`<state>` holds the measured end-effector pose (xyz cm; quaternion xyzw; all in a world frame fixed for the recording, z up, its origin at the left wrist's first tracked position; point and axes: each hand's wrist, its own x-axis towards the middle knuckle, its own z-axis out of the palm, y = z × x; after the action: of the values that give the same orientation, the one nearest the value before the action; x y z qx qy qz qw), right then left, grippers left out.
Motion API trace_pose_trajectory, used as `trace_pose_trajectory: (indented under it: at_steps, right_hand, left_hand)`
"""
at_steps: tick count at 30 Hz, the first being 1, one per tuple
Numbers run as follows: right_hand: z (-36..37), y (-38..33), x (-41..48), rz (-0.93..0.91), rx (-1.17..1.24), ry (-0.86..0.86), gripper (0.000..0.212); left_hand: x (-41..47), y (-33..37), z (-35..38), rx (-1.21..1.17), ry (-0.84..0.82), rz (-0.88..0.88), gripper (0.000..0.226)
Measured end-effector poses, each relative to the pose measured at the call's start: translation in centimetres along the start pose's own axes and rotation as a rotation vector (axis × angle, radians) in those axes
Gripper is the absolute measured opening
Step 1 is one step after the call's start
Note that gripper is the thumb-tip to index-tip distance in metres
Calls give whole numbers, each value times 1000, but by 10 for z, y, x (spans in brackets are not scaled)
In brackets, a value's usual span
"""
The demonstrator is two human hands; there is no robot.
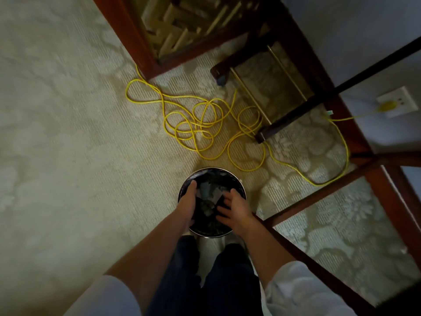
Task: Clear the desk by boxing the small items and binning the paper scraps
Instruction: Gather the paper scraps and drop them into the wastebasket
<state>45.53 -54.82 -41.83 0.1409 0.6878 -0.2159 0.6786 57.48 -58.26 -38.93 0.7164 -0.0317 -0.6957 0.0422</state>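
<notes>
A round metal bin (242,190) with a dark liner stands on the carpet in front of my feet. Pale paper scraps (208,190) lie inside it. Both hands hover over its mouth. My left hand (188,205) is over the left rim, fingers extended and pointing into the bin. Over the right rim is my right hand (234,209), its fingers spread apart. Neither hand holds anything that I can see.
A long yellow cable (205,124) lies in loose coils on the patterned carpet beyond the bin and runs to a wall socket (395,102). A glass-topped desk with a dark wooden frame (319,192) is at the right. A wooden cabinet (145,53) stands behind.
</notes>
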Motion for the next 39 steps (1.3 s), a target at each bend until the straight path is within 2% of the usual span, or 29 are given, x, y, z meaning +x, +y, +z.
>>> trace_pose_trajectory:
  at_steps: [5, 11, 15, 22, 25, 31, 39]
  right_hand:
    - [-1, -5, -87, -49, 5, 12, 37]
    - [-7, -9, -226, -164, 129, 49, 19]
    - [-20, 0, -305, -297, 172, 88, 15]
    - [-55, 22, -401, -584, 298, 174, 11]
    - [-80, 34, -431, -675, 372, 227, 11]
    - [-151, 68, -479, -796, 558, 367, 16]
    - [-274, 149, -522, -897, 790, 559, 12]
  left_hand:
    - [-78, 3, -1, 58, 18, 55, 60]
    - [-203, 9, 1, 172, -30, 110, 56]
    - [-279, 11, 10, 304, -96, 197, 44]
    - [-369, 2, 37, 545, -273, 414, 7]
    - [-396, -6, 66, 623, -359, 459, 12]
    - [-447, -55, 129, 817, -485, 550, 13]
    - [-504, -178, 210, 1027, -624, 634, 9]
